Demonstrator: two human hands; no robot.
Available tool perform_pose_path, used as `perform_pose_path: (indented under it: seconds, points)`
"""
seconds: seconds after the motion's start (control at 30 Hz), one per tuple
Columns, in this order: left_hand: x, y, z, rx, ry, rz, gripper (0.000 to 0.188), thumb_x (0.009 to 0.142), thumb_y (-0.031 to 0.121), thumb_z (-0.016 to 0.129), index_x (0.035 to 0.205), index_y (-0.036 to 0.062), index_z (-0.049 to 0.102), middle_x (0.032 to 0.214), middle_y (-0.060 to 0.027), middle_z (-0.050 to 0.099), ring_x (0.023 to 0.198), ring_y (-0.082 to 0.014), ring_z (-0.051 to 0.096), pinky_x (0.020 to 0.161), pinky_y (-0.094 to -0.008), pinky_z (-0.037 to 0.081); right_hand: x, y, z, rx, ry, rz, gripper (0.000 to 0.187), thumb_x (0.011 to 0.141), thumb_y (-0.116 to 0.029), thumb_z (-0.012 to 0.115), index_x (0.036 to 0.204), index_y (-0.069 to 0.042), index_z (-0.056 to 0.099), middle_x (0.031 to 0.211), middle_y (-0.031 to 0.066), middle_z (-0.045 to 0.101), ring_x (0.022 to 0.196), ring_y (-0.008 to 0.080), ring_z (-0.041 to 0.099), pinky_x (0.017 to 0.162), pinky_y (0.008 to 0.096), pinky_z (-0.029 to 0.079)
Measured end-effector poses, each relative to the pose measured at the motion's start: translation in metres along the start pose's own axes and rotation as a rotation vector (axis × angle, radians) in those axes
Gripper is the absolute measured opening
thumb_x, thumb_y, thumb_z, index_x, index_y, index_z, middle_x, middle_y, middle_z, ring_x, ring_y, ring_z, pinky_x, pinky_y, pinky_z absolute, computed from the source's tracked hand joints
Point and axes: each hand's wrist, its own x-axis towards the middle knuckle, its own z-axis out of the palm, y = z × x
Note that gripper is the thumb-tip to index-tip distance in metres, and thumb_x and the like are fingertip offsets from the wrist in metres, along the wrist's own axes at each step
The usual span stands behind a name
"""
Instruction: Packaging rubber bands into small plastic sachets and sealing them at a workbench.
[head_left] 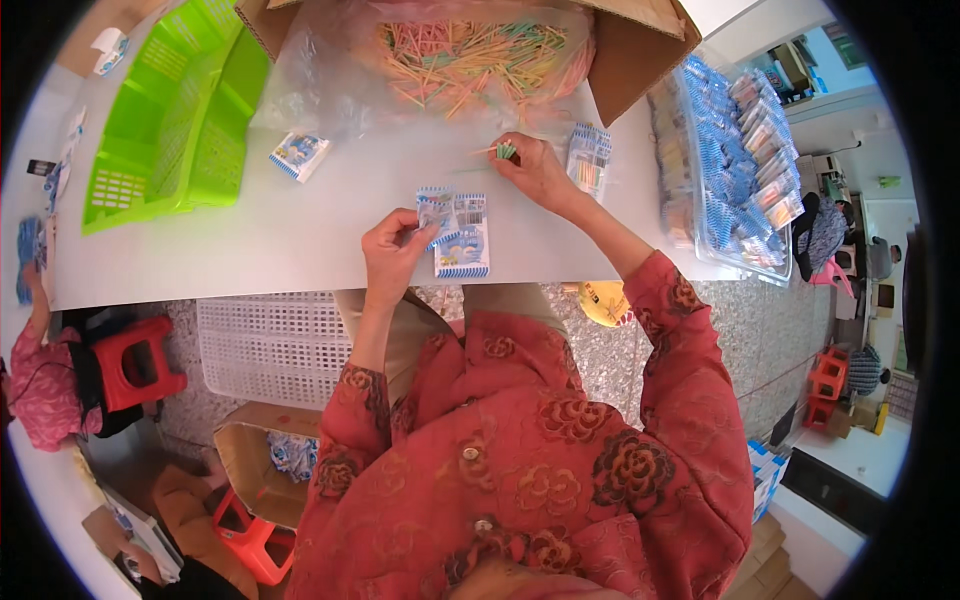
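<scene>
Between the fingers of my left hand [388,252] is a small blue-and-white plastic packet [437,210]. It overlaps more flat packets [470,250] lying near the table's front edge. To the right and farther back, my right hand [540,178] is closed around a small bundle of thin sticks [507,152] with green ends. Beyond it, a heap of pink, yellow and green sticks [470,65] fills a clear plastic liner in a cardboard box [645,60]. A packet with sticks showing inside [589,170] lies just right of my right hand.
A green plastic basket [150,160] stands at the back left, near a lone packet [300,156]. On the right, a clear bin [745,262] holds many filled packets. A white crate [270,350] sits below the table edge. A person in pink [55,390] works at far left.
</scene>
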Motion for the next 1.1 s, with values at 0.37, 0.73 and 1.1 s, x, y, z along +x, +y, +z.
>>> perform_pose_path:
  seconds: [0.37, 0.73, 1.1]
  points:
    - [0.000, 0.000, 0.003, 0.019, -0.027, -0.022, 0.011, 0.078, -0.001, 0.068, 0.088, -0.0030, 0.063, 0.082, -0.0004, 0.064, 0.074, -0.0038, 0.055, 0.068, -0.0188, 0.045, 0.003, -0.041, -0.029, 0.352, -0.040, 0.116, 0.010, 0.086, -0.013, 0.061, 0.089, -0.004, 0.061, 0.076, -0.0016, 0.057, 0.063, 0.0058, 0.048, 0.058, 0.0216, 0.041]
    - [0.001, -0.010, 0.003, -0.113, -0.025, 0.009, 0.013, 0.077, -0.002, 0.069, 0.088, -0.0016, 0.064, 0.080, -0.0004, 0.064, 0.075, -0.0044, 0.055, 0.068, -0.0196, 0.046, -0.010, -0.104, -0.017, 0.633, -0.353, 0.047, 0.009, 0.086, -0.012, 0.063, 0.089, -0.005, 0.060, 0.075, -0.0033, 0.057, 0.062, 0.0027, 0.046, 0.054, 0.0188, 0.039]
    - [-0.001, -0.004, 0.002, -0.018, -0.070, 0.014, 0.009, 0.080, -0.007, 0.064, 0.087, -0.0030, 0.062, 0.084, -0.0019, 0.062, 0.077, -0.0063, 0.056, 0.071, -0.0203, 0.047, -0.007, -0.109, -0.014, 0.531, -0.356, 0.059, 0.009, 0.082, -0.010, 0.063, 0.084, -0.002, 0.061, 0.069, -0.0031, 0.055, 0.062, 0.0027, 0.047, 0.053, 0.0195, 0.038]
